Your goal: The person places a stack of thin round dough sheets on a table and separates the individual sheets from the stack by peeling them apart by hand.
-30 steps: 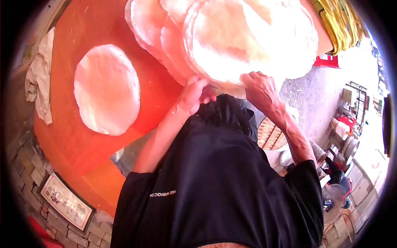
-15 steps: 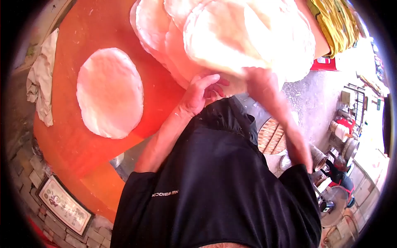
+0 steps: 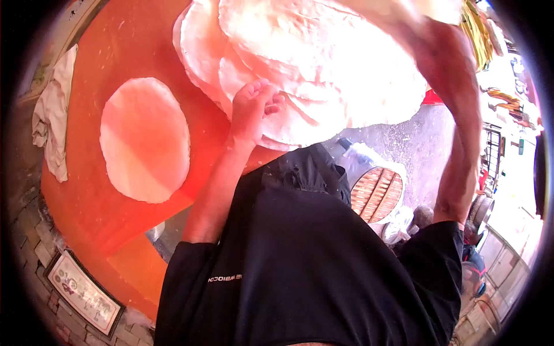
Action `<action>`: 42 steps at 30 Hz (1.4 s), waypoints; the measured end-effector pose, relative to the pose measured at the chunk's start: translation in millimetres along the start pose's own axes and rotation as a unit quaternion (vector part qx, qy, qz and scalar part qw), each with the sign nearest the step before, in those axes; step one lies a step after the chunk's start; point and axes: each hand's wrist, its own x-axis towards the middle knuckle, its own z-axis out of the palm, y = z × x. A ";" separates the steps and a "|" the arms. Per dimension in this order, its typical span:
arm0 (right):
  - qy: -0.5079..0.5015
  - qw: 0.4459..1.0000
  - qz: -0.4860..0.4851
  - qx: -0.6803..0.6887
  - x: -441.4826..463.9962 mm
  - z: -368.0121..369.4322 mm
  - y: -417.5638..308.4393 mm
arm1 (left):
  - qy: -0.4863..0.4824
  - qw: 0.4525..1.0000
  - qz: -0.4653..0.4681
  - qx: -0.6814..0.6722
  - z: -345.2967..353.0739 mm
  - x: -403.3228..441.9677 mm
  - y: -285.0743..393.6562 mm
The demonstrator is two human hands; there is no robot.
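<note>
Several thin, round, pale dough sheets [image 3: 323, 69] lie overlapping in a pile at the top, with glare over much of it. My left hand [image 3: 257, 106] is at the pile's near left edge, palm partly up, its fingers curled in; whether dough is between them is too small to tell. My right arm reaches over the far right side of the pile. At the top edge my right hand [image 3: 398, 10] is blurred and washed out by light, and its fingers cannot be made out. A separate oval dough sheet [image 3: 145, 140] lies flat on the orange tabletop [image 3: 130, 40] at left.
A crumpled pale cloth [image 3: 56, 112] hangs on the table's left edge. Below right stands a round container with a slatted woven top [image 3: 378, 195]. Yellow cloth [image 3: 476, 37] is at upper right. A framed sheet [image 3: 83, 294] lies at lower left.
My right hand has moved from the pile's near edge up to its far side. My left hand has shifted left and slightly up, its fingers now curled. The upper sheets' near edges look folded and rumpled.
</note>
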 end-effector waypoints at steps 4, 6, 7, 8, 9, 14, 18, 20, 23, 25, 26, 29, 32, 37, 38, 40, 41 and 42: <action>-0.120 0.986 0.112 0.022 60.6 33.4 22.1 | -0.031 0.995 -0.017 -0.093 4.5 30.5 2.6; 0.051 0.993 0.030 -0.103 79.2 24.7 38.0 | -0.031 0.995 -0.016 -0.088 11.0 37.0 9.0; 0.042 0.993 -0.003 -0.111 101.1 -7.7 35.8 | -0.029 0.996 -0.015 -0.085 13.2 39.3 11.7; 0.057 0.993 0.094 -0.049 114.8 -29.2 21.8 | -0.029 0.996 -0.014 -0.085 14.4 39.6 12.4; 0.070 0.979 0.189 0.014 122.1 -48.7 3.3 | -0.012 0.997 -0.005 -0.080 15.8 39.3 13.0; 0.066 0.973 0.162 -0.147 111.3 -57.0 -56.7 | 0.061 0.995 0.039 -0.073 16.9 39.0 17.6; -0.050 0.996 0.003 -0.073 75.8 92.0 -44.0 | 0.024 0.989 0.012 -0.143 10.0 46.5 17.3; -0.129 0.991 -0.046 0.006 43.5 170.0 -33.6 | 0.000 0.987 0.011 -0.159 13.5 48.5 22.5; -0.076 0.994 -0.031 0.077 24.0 166.7 -36.0 | 0.019 0.991 0.025 -0.131 12.3 50.8 24.1; -0.060 0.994 -0.003 0.086 22.1 154.8 -37.5 | 0.029 0.991 0.021 -0.126 14.1 53.5 22.1; -0.094 0.994 -0.004 0.054 27.3 151.7 -37.4 | 0.042 0.993 0.019 -0.113 18.1 54.5 25.1; -0.077 0.996 -0.043 0.004 49.4 136.5 -55.2 | 0.040 0.995 -0.001 -0.091 21.3 56.7 29.1; -0.107 0.992 -0.051 0.036 44.2 154.9 -82.5 | 0.010 0.996 -0.019 -0.092 18.5 64.9 29.5; -0.125 0.990 -0.063 0.034 42.5 168.0 -83.5 | 0.003 0.994 -0.046 -0.095 17.2 63.7 41.4; -0.113 0.991 -0.051 0.056 52.7 163.3 -79.0 | -0.013 0.992 -0.052 -0.115 16.8 63.8 41.0; -0.090 0.994 -0.045 0.047 67.5 151.2 -88.6 | -0.047 0.989 -0.028 -0.137 17.4 71.1 44.9; -0.085 0.994 -0.043 0.049 65.7 152.9 -93.9 | -0.050 0.989 -0.031 -0.134 16.0 70.3 44.4; -0.105 0.992 -0.048 0.050 55.1 161.5 -98.0 | -0.041 0.991 -0.030 -0.127 14.5 71.3 45.4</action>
